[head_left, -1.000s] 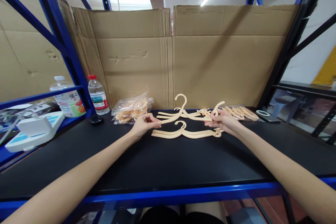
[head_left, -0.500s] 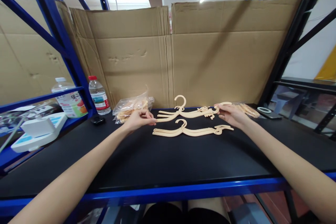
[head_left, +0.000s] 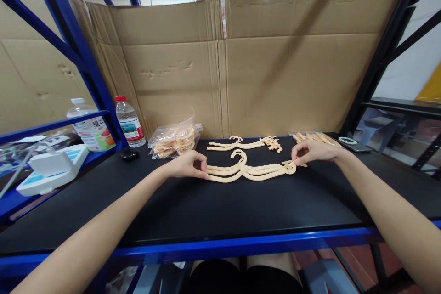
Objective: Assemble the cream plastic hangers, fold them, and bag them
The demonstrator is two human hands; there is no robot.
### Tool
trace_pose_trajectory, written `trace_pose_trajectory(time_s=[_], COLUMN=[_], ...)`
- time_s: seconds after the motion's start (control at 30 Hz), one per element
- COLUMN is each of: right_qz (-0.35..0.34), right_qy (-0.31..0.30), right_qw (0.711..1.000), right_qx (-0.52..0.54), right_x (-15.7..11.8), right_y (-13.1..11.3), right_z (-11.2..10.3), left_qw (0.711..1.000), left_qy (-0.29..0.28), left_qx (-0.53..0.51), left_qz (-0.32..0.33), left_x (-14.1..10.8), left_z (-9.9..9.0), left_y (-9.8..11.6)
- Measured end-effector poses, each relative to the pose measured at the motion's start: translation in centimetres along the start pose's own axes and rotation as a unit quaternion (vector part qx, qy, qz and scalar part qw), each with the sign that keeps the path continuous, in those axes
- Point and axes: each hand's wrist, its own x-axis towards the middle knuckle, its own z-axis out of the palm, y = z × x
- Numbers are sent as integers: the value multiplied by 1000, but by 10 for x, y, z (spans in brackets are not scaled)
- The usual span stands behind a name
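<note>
A cream hanger (head_left: 257,177) is held level between my hands, low over or on other hangers lying on the black tabletop. My left hand (head_left: 191,164) pinches its left tip. At the other end, my right hand (head_left: 305,152) pinches the part with a ring-shaped piece. The hooks overlap near the middle, so I cannot tell exactly how many hangers are there. Behind them lies another group of cream hangers (head_left: 223,146), with small cream pieces (head_left: 272,143) at its right end.
Plastic bags of cream parts lie at back left (head_left: 175,140) and back right (head_left: 315,137). A water bottle (head_left: 129,124), a black mouse-like object (head_left: 128,154) and a white power strip (head_left: 51,172) are on the left. A phone (head_left: 358,147) with a white ring is at right. Cardboard (head_left: 292,64) stands behind.
Both hands have brought the held hanger from the rear group toward me, down onto or just over the front hangers. The rear group now shows uncovered.
</note>
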Motion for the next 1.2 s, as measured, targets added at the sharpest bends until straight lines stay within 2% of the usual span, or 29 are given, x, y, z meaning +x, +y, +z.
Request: trace_pose_trajectory(time_s=[0.27,0.43,0.63,0.9,1.03,1.2], right_qz=[17,20,20,9,5,-9], right_qy=[-15,-13,14,66,151,285], right_qw=[996,993,994,996,988,955], right_qx=[-85,-115,-102,-56,-31,79], right_x=[5,6,9,10,11,26], right_y=[7,9,10,7,4,15], right_z=[1,2,4,6,7,18], left_qw=[994,988,983,983,981,973], left_qy=[-5,27,54,73,110,163], left_qx=[99,133,154,152,147,163], left_qz=[48,78,87,78,59,24], left_x=[2,4,5,4,5,5], left_z=[3,4,6,6,5,3], left_y=[-2,-6,-11,-7,-7,-12])
